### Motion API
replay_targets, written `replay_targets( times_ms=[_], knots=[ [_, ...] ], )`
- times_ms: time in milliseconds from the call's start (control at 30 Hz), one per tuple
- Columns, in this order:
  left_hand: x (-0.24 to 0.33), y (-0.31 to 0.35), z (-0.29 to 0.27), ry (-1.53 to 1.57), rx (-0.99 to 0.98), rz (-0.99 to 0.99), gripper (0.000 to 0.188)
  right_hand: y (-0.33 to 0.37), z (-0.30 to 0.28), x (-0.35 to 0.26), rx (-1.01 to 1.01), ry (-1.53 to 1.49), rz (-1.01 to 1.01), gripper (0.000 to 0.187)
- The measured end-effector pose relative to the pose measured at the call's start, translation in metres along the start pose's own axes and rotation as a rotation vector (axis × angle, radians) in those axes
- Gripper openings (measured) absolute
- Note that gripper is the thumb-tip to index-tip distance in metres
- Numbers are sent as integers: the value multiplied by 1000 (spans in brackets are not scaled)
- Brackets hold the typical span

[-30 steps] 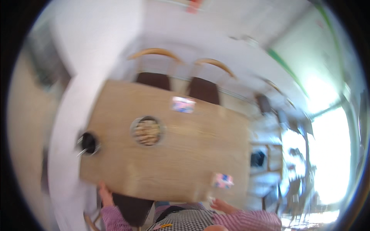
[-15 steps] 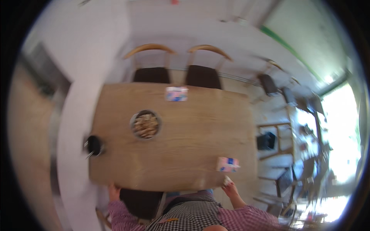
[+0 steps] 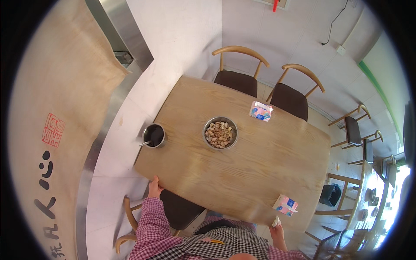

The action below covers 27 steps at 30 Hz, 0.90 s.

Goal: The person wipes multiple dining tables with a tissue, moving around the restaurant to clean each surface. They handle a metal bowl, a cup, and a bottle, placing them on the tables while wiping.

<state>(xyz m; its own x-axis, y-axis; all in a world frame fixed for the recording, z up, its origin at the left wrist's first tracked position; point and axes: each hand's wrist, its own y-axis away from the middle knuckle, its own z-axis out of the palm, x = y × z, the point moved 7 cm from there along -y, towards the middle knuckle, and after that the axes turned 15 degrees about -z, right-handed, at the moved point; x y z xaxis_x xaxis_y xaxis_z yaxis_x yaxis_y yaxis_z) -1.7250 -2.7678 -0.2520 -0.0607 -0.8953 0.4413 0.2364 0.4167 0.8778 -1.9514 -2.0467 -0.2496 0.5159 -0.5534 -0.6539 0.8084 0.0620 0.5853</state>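
Observation:
At the near left edge of the wooden table (image 3: pixel 242 173), my left hand (image 3: pixel 154 187) grips the rim, its fingers partly hidden. My right hand (image 3: pixel 277 235) is by the near right edge, closed on a crumpled white tissue (image 3: pixel 276 222). Just beyond it lies a pink tissue pack (image 3: pixel 285 205). A steel bowl (image 3: pixel 235 141) of garlic bulbs or cloves (image 3: pixel 219 134) stands towards the far left of the tabletop. Close to the left edge is a steel pot (image 3: pixel 162 141) of dark liquid with a spoon handle (image 3: pixel 144 143) leaning out.
Another tissue pack (image 3: pixel 261 111) lies near the far edge. Two wooden chairs (image 3: pixel 236 80) (image 3: pixel 289 100) stand beyond the table, and a dark-seated chair (image 3: pixel 180 210) is tucked in near me. A low white wall (image 3: pixel 125 125) borders the left. A dark bin (image 3: pixel 330 195) stands at the right.
My view has turned to the left, so the table now appears tilted and shifted right. The blur has cleared. Both hands stay at the near edge, the right one still holding the tissue.

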Motion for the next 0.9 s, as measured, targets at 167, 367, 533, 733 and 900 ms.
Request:
replay_targets(
  times_ms=[167, 367, 533, 733, 900],
  knots=[
    [2, -5, 1, 76, -31, -40, 52, 5, -7, 1, 104, 40, 46, 29],
    [-2, 3, 4, 45, 51, -53, 56, 11, -1, -6, 20, -28, 54, 31],
    [30, 24, 0, -594, 542, 231, 50, 10, 8, -9, -59, -26, 77, 33],
    [23, 68, 145, -807, 397, 820, 42, 6, -2, -6, 16, 34, 103, 33],
    [-39, 70, 309, -686, -229, 331, 47, 7, -5, -4, 25, 1, 116, 32]
  ],
)
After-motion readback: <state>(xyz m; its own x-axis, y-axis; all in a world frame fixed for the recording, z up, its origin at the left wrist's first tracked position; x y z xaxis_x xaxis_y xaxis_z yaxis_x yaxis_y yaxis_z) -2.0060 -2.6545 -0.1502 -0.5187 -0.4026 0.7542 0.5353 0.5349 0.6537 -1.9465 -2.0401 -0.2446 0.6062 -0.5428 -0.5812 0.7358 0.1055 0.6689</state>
